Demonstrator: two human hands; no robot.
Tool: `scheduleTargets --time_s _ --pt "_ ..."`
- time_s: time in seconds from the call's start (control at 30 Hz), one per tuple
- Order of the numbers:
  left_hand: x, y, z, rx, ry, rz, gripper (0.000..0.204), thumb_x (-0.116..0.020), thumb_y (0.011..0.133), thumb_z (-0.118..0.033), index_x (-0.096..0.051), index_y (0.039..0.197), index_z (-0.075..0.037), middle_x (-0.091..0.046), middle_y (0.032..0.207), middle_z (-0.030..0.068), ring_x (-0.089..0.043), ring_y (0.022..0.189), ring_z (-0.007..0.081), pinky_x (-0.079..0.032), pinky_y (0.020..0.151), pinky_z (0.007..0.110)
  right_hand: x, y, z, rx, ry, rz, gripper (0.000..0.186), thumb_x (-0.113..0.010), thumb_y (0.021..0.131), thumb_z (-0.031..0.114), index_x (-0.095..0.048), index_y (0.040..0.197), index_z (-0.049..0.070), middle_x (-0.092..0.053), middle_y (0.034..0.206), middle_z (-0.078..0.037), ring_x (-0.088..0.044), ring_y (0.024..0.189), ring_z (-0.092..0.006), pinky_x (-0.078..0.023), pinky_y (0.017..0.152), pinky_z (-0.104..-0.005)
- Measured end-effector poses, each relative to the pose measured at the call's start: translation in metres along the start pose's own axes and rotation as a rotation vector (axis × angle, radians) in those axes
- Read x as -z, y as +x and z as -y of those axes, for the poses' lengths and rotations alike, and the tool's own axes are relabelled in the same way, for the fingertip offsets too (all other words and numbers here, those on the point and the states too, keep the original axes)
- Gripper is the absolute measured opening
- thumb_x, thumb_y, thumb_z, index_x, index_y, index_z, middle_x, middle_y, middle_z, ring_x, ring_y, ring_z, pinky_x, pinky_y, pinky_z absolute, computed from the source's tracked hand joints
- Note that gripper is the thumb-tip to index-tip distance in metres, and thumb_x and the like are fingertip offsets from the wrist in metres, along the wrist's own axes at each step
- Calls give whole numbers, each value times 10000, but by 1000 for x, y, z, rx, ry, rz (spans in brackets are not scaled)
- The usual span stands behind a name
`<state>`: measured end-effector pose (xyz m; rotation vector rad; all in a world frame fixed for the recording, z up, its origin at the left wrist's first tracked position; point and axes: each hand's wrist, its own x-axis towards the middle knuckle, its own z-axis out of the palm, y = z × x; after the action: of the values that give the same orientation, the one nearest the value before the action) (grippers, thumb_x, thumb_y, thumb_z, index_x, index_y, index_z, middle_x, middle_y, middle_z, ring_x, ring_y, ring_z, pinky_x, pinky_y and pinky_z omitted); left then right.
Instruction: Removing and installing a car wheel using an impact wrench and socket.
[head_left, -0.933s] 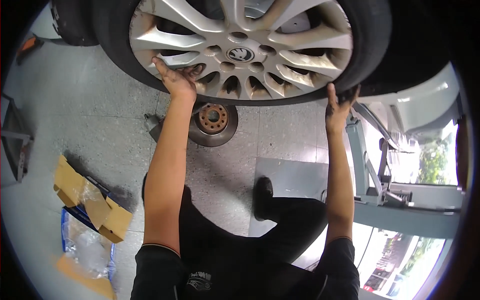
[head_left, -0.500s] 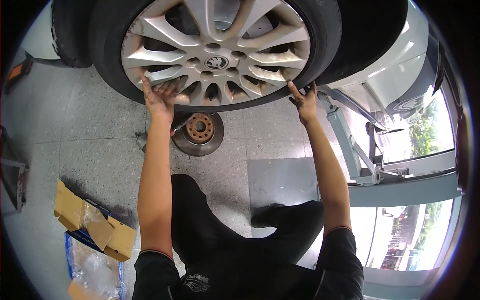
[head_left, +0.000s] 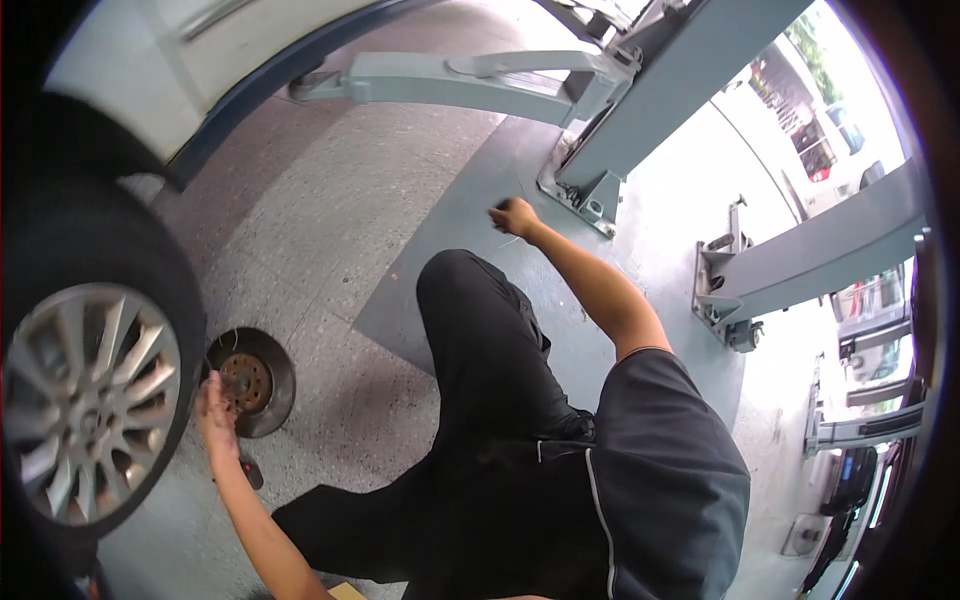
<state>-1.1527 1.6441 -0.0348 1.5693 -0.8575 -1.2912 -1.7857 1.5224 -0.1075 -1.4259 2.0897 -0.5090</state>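
Observation:
A silver multi-spoke wheel (head_left: 95, 418) with its black tyre (head_left: 150, 245) hangs on a raised car at the left. My left hand (head_left: 216, 410) is beside the tyre's right edge, fingers stretched out and a little blurred; whether it touches the rubber I cannot tell. Below it in the picture, a brake disc (head_left: 281, 385) with a rusty hub centre lies on the floor, partly covered by that hand. My right hand (head_left: 514, 216) is out ahead over a grey floor plate, away from the wheel. Its fingers are curled in, and I see nothing in them.
A grey lift arm (head_left: 460, 85) reaches under the white car body (head_left: 130, 80) from a lift post (head_left: 670, 100) ahead. A second post (head_left: 820, 240) stands at the right. A dark object with a red spot (head_left: 251, 471) lies near the disc.
My view has swung right, so the wheel now appears at the left. My right hand has let go of the tyre and moved away; my left hand has come off the spokes to the tyre's edge.

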Motion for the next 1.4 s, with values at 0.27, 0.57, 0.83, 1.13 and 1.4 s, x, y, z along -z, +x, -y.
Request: scheduleTargets --time_s 0.27,0.57,0.83,1.13,1.4 --pt "-191 44 5 267 376 172 364 -615 869 -376 -562 978 -33 -607 844 77 -615 721 184 -510 606 304 51 93 -302 -308 -458 -109 358 -687 735 301 -663 941 9 -665 973 -193 -643 917 -321 -510 829 -376" --pt "-337 104 -7 484 354 173 448 -587 884 -361 -523 1073 41 -623 915 149 -633 791 249 -520 671 351 115 240 -328 -284 -702 101 427 -518 843 120 -467 1266 118 -460 1288 -159 -517 1125 -395 -468 910 -443" --pt "-424 137 -9 487 501 268 463 -570 884 -402 -535 1054 27 -622 943 158 -628 827 247 -510 727 348 106 271 -380 -40 -988 282 385 -511 858 185 -519 1239 130 -507 1267 -135 -537 1118 -354 -448 937 -417" --pt "-463 143 27 494 479 368 479 -571 873 -425 -544 1037 24 -619 935 152 -633 813 237 -515 700 332 112 273 -403 26 -978 390 365 -525 851 184 -543 1209 114 -539 1229 -143 -553 1102 -334 -453 934 -403" --pt "-478 141 38 454 524 459 522 -568 861 -444 -549 1058 39 -622 947 159 -628 825 237 -508 724 339 112 279 -417 62 -997 429 348 -538 845 183 -564 1181 100 -567 1195 -150 -568 1087 -317 -457 932 -391"
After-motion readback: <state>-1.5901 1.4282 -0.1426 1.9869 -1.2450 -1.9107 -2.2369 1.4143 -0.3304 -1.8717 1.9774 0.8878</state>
